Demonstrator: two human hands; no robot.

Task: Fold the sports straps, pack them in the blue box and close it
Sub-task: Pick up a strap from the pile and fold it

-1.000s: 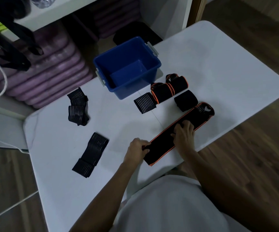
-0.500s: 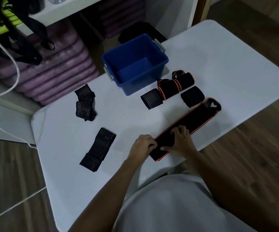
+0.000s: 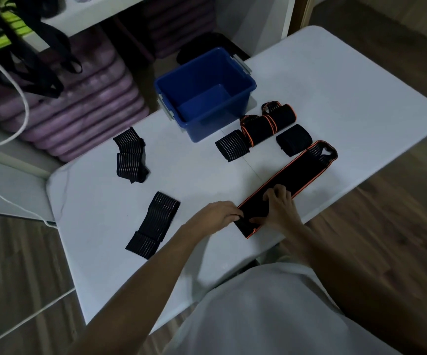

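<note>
strap (image 3: 294,175): long, flat, black, orange-edged | both hands at near end

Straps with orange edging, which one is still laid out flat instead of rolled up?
The long orange-edged strap under both hands at the table's near edge; the other two sit rolled beside the blue box.
</note>
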